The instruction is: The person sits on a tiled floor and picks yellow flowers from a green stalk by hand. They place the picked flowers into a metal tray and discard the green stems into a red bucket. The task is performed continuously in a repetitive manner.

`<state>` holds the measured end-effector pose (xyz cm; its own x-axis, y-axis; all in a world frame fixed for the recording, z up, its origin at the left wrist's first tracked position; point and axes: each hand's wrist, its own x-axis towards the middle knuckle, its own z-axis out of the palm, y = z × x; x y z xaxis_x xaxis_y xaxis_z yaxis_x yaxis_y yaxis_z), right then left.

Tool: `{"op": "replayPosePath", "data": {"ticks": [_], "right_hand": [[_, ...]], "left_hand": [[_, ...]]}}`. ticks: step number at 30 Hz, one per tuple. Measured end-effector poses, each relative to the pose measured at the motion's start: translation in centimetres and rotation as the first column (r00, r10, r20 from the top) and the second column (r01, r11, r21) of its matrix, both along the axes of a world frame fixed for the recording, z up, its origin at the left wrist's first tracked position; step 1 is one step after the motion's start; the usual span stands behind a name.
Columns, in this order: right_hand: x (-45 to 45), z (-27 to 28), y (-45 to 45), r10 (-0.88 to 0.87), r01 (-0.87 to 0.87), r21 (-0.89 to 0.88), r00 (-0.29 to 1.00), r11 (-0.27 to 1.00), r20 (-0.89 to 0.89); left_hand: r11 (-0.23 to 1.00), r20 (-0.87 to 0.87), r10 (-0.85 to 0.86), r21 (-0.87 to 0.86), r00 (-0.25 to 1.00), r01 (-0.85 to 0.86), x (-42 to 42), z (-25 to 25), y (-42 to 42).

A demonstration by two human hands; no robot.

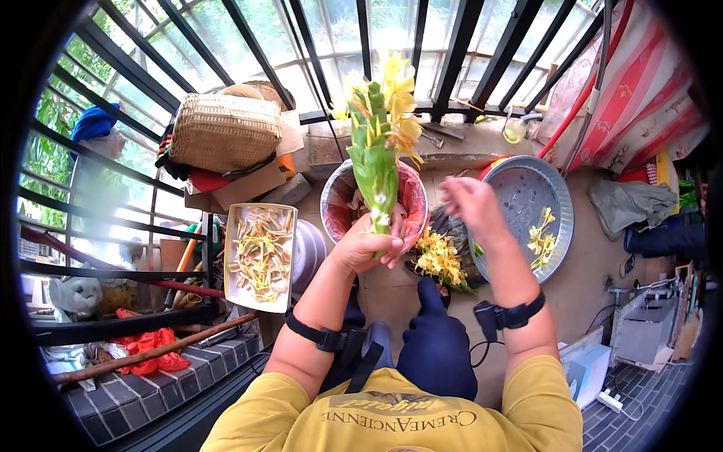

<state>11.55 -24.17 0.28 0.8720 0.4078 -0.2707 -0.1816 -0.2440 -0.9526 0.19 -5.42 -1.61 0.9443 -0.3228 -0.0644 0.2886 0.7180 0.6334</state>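
Note:
My left hand (370,240) grips the base of a green flower head (370,147), held upright over the bin. Overlapping green bracts cover it, and yellow blossoms (400,90) fan out from its top and right side. Below it, a round bin (326,206) has a reddish plastic liner with pale scraps inside. My right hand (471,203) is raised between the bin and a round metal basin (519,186); its fingers are bent and blurred, and I cannot tell whether they hold anything. Some yellow blossoms (542,240) lie in the basin. More yellow flower heads (443,260) rest on the floor.
A shallow box (262,254) of yellow and tan flower parts sits on the left, beside a lavender round object (309,254). Behind it, a woven basket (226,133) lies on cardboard. Black metal bars (452,56) run along the back. A glass jar (514,131) stands on the ledge.

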Motion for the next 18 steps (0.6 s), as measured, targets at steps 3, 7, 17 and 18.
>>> {"op": "replayPosePath", "data": {"ticks": [3, 7, 17, 18], "right_hand": [[-2.0, 2.0, 4.2, 0.252, -0.268, 0.112, 0.958, 0.957, 0.135], [-3.9, 4.4, 6.9, 0.28, -0.307, 0.112, 0.937, 0.945, 0.211], [-7.8, 5.1, 10.3, 0.102, -0.157, 0.183, 0.955, 0.97, 0.278], [-8.1, 4.1, 10.9, 0.057, -0.13, 0.201, 0.94, 0.971, 0.335]], "left_hand": [[0.995, 0.013, 0.004, 0.099, 1.0, -0.006, -0.7, -0.2, 0.4], [0.987, 0.053, 0.014, 0.157, 0.999, -0.023, -1.9, 1.3, 1.0], [0.966, 0.025, 0.131, 0.223, 0.991, -0.133, -4.4, 3.5, 3.6], [0.968, 0.017, 0.128, 0.217, 0.992, -0.129, -4.8, 3.2, 3.8]]}}
